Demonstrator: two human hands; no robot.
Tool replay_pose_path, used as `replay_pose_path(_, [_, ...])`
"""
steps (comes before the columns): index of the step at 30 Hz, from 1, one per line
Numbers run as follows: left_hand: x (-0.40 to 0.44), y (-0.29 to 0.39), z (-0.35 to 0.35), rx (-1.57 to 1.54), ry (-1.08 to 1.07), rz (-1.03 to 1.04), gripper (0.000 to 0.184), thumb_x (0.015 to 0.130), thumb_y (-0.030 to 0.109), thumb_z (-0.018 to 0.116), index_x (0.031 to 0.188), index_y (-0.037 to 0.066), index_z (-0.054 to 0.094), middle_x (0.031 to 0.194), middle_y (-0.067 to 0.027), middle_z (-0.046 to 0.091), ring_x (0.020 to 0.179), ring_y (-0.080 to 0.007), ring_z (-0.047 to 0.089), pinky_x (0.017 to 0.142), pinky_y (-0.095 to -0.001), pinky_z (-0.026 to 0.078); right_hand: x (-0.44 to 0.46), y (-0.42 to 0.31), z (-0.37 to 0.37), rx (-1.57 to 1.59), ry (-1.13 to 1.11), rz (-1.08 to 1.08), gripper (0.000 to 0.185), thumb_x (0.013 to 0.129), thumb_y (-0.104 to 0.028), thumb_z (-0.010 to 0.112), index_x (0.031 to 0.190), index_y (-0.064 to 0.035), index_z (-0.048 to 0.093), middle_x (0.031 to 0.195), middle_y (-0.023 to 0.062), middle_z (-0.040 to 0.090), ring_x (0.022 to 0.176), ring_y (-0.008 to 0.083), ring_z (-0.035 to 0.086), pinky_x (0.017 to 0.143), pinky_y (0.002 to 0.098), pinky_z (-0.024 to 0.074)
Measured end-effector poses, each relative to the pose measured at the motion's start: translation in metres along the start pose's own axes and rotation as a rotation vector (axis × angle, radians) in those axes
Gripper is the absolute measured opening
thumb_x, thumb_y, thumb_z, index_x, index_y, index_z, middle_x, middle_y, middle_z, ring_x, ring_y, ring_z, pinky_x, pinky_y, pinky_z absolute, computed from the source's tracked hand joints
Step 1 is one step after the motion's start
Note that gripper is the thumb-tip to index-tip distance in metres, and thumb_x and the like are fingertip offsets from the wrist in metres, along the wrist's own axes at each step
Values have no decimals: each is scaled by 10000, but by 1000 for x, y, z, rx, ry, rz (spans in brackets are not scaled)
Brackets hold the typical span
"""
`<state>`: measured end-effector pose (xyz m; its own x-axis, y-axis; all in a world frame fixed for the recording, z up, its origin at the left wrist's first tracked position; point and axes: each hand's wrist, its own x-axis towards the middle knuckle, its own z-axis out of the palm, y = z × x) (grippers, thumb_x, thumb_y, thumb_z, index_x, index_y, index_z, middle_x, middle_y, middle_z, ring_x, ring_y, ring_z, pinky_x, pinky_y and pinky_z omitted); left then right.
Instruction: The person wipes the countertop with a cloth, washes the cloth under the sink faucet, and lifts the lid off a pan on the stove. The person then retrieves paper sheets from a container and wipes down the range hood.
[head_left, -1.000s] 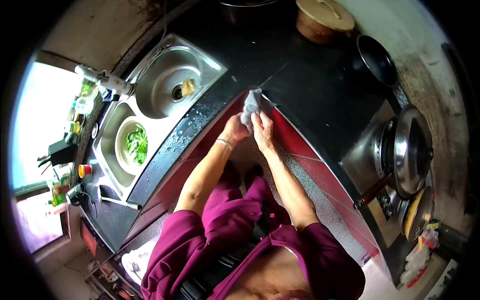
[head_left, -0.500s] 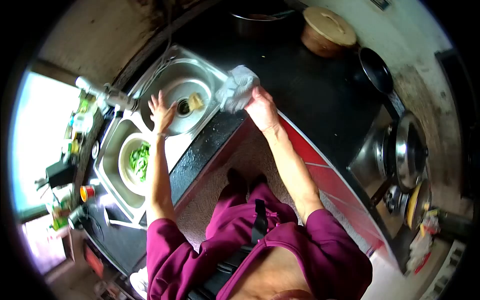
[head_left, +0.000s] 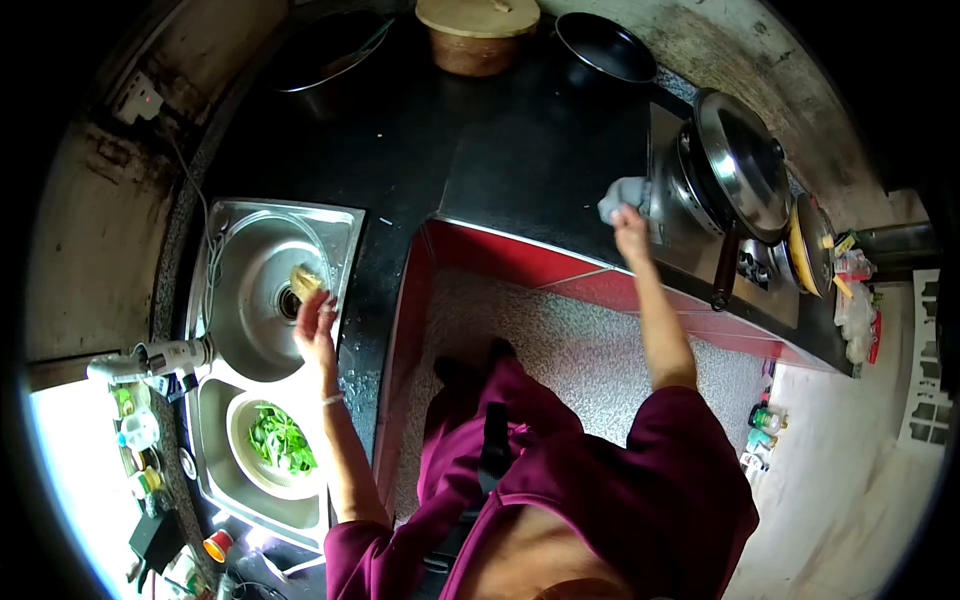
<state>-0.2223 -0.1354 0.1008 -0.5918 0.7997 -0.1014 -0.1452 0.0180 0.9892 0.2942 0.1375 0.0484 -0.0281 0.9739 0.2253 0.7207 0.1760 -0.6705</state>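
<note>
My right hand is closed on a grey cloth at the left edge of the steel gas stove. My left hand hovers by the near rim of the round sink basin, its fingers loosely apart and holding nothing. Just beyond its fingertips, a crumpled yellowish-brown piece sits beside the drain. In the second basin stands a pale bowl with green leaves in it.
A lidded pan stands on the stove, its handle reaching toward the counter edge. Along the back of the black counter are a wooden-lidded pot, a black pan and a dark pot. The faucet is at the left.
My right hand has carried the grey cloth from beside the sink rightward to the stove. My left hand has drawn back from over the basin toward its near rim. The view has turned right.
</note>
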Motion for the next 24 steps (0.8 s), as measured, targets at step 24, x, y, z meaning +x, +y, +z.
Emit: replay_pose_path(24, [-98,-9,19,-564,54,-433,208,870,53,491,1069,-8,501,975,-146,610,855,-221,625,758,-311,522,-89,-405,269,1924,-825,413,167,857,-147,548,1004,-77,582,939,20,596,870,141,565,779,309,475])
